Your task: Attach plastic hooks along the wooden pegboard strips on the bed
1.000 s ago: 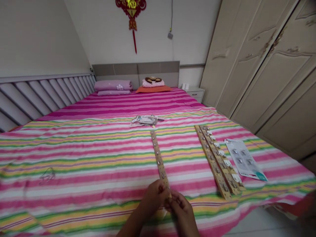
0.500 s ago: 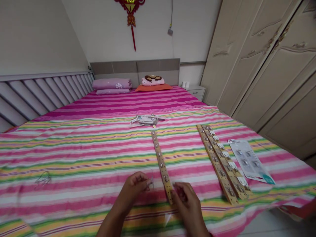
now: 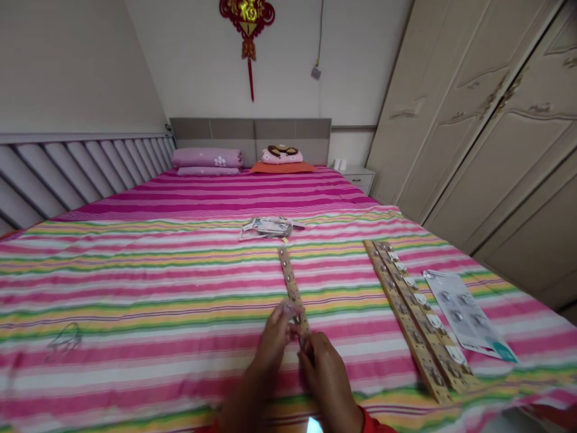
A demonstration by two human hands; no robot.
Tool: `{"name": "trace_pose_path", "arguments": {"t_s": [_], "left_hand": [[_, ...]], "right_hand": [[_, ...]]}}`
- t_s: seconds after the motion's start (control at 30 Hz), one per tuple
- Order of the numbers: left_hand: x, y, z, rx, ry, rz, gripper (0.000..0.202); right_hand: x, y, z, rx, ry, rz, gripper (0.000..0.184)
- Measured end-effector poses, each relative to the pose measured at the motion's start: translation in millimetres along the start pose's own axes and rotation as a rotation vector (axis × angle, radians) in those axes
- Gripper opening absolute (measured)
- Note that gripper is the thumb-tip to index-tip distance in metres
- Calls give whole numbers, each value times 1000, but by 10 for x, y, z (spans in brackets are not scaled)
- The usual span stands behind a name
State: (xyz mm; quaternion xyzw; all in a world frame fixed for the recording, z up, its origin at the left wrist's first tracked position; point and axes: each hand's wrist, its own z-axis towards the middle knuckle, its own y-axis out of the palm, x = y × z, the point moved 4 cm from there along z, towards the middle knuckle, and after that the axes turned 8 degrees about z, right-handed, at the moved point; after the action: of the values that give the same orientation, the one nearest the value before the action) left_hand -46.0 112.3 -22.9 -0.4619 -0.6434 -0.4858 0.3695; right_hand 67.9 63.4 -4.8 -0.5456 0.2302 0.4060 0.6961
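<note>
In front of me a narrow tan strip (image 3: 289,275) with holes and a row of small metal fittings lies lengthwise on the striped cloth (image 3: 157,313). My left hand (image 3: 276,332) is over the strip's near half, thumb and fingers pinched together at its left edge; whatever small piece they hold is hidden. At the near end, my right hand (image 3: 325,368) is closed, its fingertips on the strip, covering that end. The two hands are almost touching.
To the right lie two similar strips (image 3: 406,310), one carrying white pieces, beside a blister card (image 3: 469,316) of metal parts. Clear packaging (image 3: 270,227) lies beyond the middle strip. A thin wire tangle (image 3: 66,338) is at left. Something bright (image 3: 314,425) shows at the bottom edge.
My left hand, earlier left of the strip holding a thin piece, has moved right onto the strip. My right hand has closed in at the strip's near end. The view has shifted slightly.
</note>
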Motion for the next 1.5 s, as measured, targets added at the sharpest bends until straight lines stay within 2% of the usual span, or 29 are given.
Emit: {"name": "trace_pose_path", "arguments": {"t_s": [0.1,0.2,0.27,0.37,0.47,0.53,0.6,0.63,0.73,0.8,0.87,0.97,1.1,1.17,1.27,1.37,1.5], "left_hand": [[-19,53,85,-18,115,181,48],[-64,45,164,2,159,188,46],[-95,0,208,12,132,75,41],[-90,-99,236,-30,59,-226,35],[14,-231,199,-98,10,-458,28],[129,-366,146,-82,17,-483,27],[284,-556,78,1,77,-375,27],[379,-669,39,59,129,-255,26],[729,-1041,-101,281,368,257,25],[940,-1288,-194,449,525,538,25],[1058,-1525,-248,574,615,663,25],[1039,-1838,-226,617,610,678,27],[856,-2124,-157,603,545,648,28],[807,-2200,-161,616,565,647,27],[828,-2251,-216,686,645,689,23],[905,-2272,-266,724,738,853,22],[967,-2413,-271,681,818,1084,26]], "right_hand": [[20,7,15,31,6,-9,15],[57,31,26,46,26,5,12],[84,41,32,58,45,19,9],[115,36,42,66,65,53,11],[138,-6,55,59,92,121,18],[135,-62,76,78,113,168,26],[98,-117,124,101,126,227,31],[63,-131,163,99,126,263,31],[-119,-69,345,-15,95,377,26],[-283,63,498,-143,61,456,23],[-447,256,655,-265,49,556,20],[-630,625,871,-411,103,726,17],[-766,1162,1083,-598,217,888,18],[-817,1364,1168,-614,225,916,16],[-884,1575,1261,-561,230,948,16],[-948,1729,1304,-533,260,1000,18],[-993,1890,1329,-584,331,1041,13]]}}
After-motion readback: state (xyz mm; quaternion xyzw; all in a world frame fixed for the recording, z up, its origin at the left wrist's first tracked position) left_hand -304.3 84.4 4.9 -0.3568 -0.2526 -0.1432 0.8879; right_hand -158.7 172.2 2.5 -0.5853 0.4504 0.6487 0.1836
